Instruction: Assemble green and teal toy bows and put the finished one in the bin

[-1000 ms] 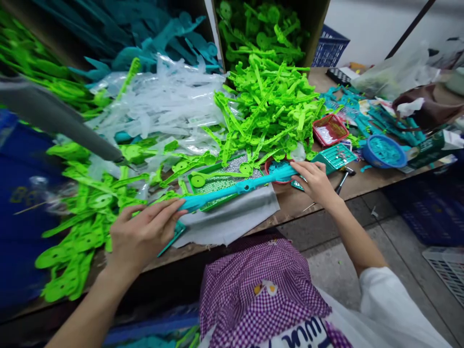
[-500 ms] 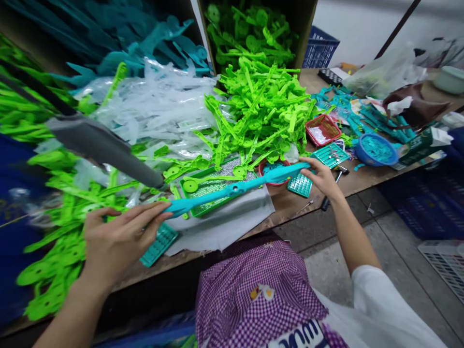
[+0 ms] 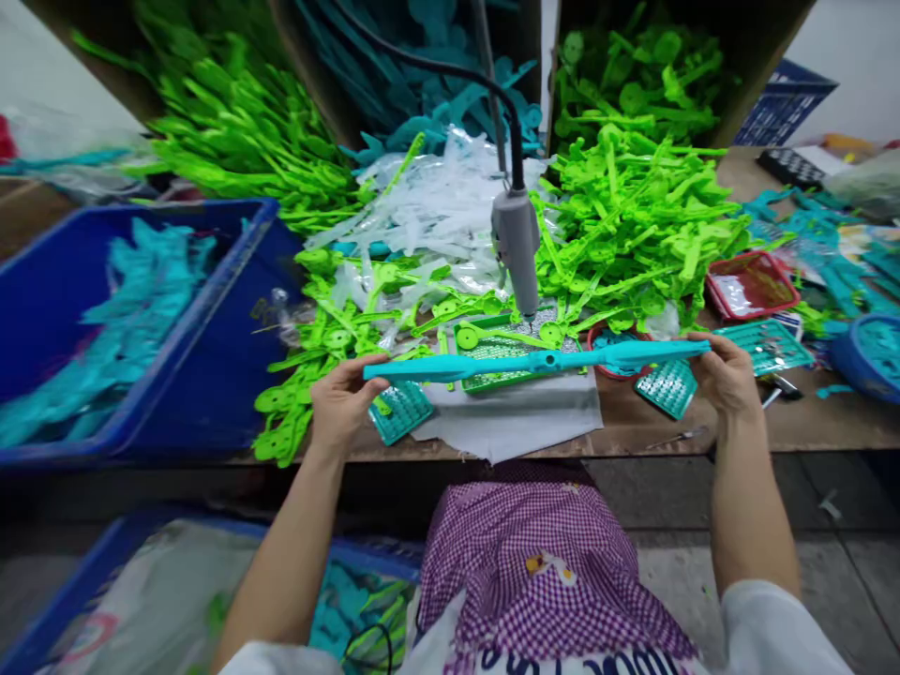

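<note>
A long teal plastic piece (image 3: 492,364) is stretched level between my two hands, above the front of the workbench. My left hand (image 3: 348,398) pinches its left end between thumb and fingers. The other end is gripped by my right hand (image 3: 727,375). Behind the piece, a green-rimmed tray (image 3: 492,382) of small metal parts sits on a white cloth (image 3: 520,422). A grey electric screwdriver (image 3: 517,244) hangs point down over that tray. Lime green plastic parts (image 3: 633,216) are heaped behind it.
A blue crate (image 3: 203,328) with teal pieces stands at the left. Clear-wrapped parts (image 3: 436,202) lie mid-bench. On the right are a red tray (image 3: 756,286), a teal screw tray (image 3: 766,347) and a blue bowl (image 3: 872,347). Another blue crate (image 3: 91,581) is below the bench.
The view has swung left, bringing the blue crate into sight. The teal piece, tilted before, is now nearly level, still in both hands. The screwdriver now hangs nearly upright in view.
</note>
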Demonstrator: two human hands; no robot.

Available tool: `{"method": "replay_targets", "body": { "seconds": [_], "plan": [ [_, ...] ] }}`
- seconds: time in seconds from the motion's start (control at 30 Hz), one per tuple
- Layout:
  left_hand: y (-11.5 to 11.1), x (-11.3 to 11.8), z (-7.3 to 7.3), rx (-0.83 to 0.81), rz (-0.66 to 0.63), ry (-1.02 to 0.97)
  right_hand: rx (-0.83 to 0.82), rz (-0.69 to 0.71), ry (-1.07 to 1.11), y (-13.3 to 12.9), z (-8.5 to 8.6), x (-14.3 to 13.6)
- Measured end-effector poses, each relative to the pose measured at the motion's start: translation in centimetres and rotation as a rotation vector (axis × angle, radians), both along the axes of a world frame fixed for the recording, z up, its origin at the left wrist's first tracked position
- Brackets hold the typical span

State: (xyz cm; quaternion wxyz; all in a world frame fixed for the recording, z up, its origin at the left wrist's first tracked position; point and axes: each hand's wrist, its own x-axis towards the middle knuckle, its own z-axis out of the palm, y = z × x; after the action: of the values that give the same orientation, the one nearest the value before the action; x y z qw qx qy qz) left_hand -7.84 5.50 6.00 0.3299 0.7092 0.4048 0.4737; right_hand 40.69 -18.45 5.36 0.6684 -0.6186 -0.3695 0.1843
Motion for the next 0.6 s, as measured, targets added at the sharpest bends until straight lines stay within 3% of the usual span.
{"method": "replay_targets", "body": {
  "seconds": [0.1, 0.23, 0.47, 0.6],
  "plan": [
    [0.3, 0.5, -1.0, -0.002, -0.032, -0.078, 0.128, -0.019, 0.027, 0.9, -0.5, -0.7],
    [0.4, 0.9, -1.2, -0.02, -0.023, -0.123, 0.23, -0.088, -0.062, 2.0, -0.7, -1.8],
    [0.5, 1.1, -1.5, -0.064, 0.099, -0.315, 0.253, -0.044, -0.002, 2.1, -0.4, -2.4],
    [0.1, 0.9, -1.5, -0.11, 0.113, -0.327, 0.254, -0.031, 0.001, 1.7, -0.4, -2.5]
  ]
}}
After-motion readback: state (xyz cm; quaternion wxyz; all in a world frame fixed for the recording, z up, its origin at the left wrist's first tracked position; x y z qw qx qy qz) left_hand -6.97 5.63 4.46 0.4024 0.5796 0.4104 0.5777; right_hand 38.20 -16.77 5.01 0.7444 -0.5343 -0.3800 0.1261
